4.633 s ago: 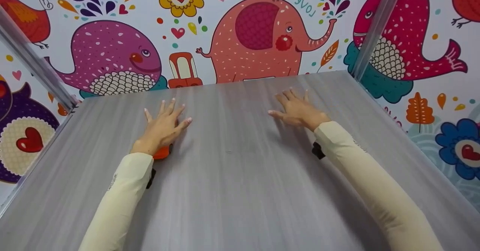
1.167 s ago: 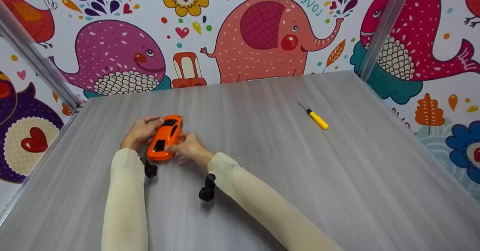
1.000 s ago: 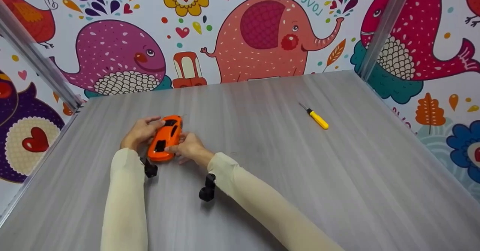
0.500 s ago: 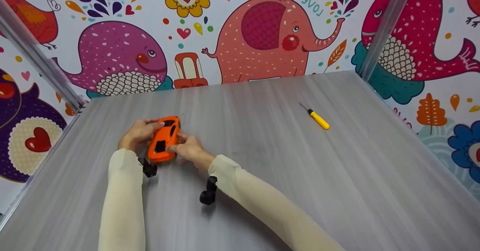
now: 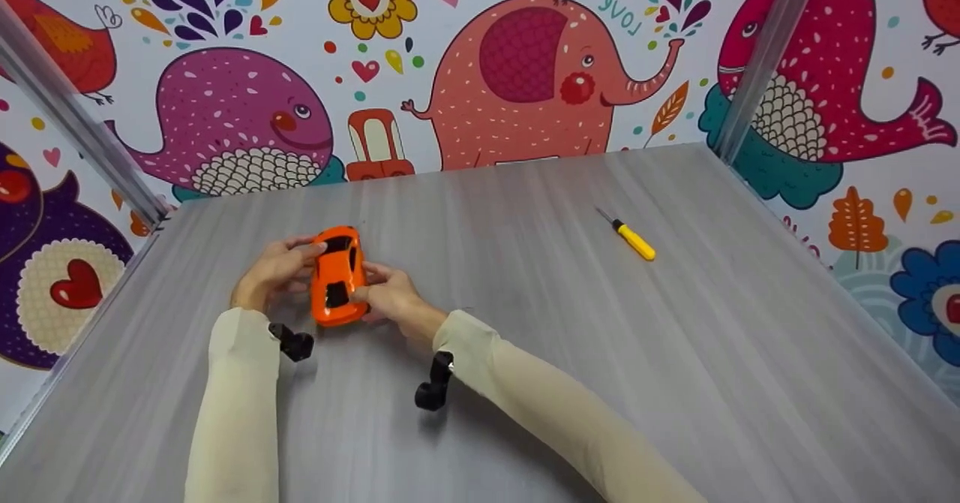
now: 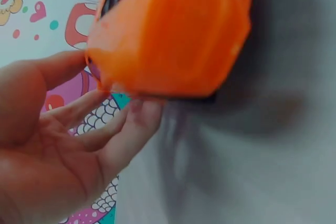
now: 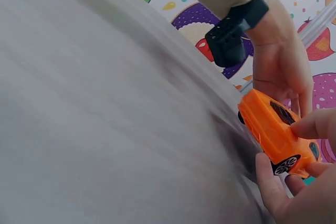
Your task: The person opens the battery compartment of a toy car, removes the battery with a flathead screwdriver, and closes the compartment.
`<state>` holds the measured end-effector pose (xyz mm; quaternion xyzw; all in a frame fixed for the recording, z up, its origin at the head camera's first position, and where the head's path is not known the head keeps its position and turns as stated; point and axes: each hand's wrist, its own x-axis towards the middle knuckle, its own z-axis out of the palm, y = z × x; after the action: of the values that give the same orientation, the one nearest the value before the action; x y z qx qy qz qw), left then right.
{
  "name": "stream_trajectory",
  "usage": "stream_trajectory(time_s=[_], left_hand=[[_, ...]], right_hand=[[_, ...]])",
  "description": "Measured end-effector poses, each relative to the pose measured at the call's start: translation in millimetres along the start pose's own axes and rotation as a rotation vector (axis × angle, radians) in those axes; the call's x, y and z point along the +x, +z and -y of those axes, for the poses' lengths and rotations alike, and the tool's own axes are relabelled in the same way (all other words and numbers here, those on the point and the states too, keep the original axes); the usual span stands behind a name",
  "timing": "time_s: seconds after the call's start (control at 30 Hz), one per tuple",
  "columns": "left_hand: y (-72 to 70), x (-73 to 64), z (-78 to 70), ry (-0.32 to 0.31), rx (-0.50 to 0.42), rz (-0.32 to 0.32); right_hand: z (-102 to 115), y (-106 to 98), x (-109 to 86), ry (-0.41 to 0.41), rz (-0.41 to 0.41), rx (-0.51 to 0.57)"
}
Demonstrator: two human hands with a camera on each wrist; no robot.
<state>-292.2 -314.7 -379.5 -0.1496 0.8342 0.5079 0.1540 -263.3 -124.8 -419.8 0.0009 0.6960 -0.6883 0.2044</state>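
Cartoon-animal wall panels [image 5: 247,124] box in a grey wood-grain worktop [image 5: 570,353] on three sides, with metal posts at the back corners. Landmark: orange toy car [image 5: 337,275], sitting on the left half of the worktop, nose pointing away from me.

My left hand [image 5: 274,274] grips the car from its left flank, thumb up near the windscreen end, fingers curled against the side. In the left wrist view the car [image 6: 170,30] fills the top of the frame and my fingers [image 6: 134,124] sit just under its lower edge. My right hand [image 5: 390,300] pinches the car from its right flank near the rear; in the right wrist view a thumb [image 7: 310,127] is on the roof and fingers wrap under by the rear wheel [image 7: 283,165]. Can't tell whether all wheels touch the worktop.

Yellow-handled screwdriver [image 5: 628,236] lies well to the right of the car and slightly further back, untouched, tip pointing away from me and left. Cream sleeves [image 5: 232,413] on both arms, black wrist mounts [image 5: 435,381] just behind the car.
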Motion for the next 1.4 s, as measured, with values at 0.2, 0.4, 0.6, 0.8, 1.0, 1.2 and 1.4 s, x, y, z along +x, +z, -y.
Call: stream_trajectory(time_s=[0.2,0.4,0.6,0.8,1.0,1.2,1.4], left_hand=[[8.1,-2.6,0.4,0.070,-0.065,0.007],[12.8,-5.2,3.5,0.086,-0.125,0.017],[20.7,-6.7,3.0,0.091,-0.176,0.029],[30.2,-11.5,1.2,0.115,-0.202,0.029],[41.5,-15.4,-2.7,0.129,-0.232,0.085],[49.7,-17.8,-5.3,0.157,-0.268,0.119],[58.3,-21.1,-5.1,0.164,-0.353,0.136]], right_hand=[[-1,-21,-2.9,-0.005,0.049,0.036],[-3,-39,-7.6,-0.001,0.114,0.052],[-4,-56,-12.7,-0.004,0.164,0.056],[-6,-76,-17.3,-0.030,0.226,0.034],[-9,-93,-24.6,-0.045,0.266,0.023],[-8,-105,-32.6,-0.052,0.268,0.003],[-8,-115,-39.5,-0.054,0.263,0.000]])
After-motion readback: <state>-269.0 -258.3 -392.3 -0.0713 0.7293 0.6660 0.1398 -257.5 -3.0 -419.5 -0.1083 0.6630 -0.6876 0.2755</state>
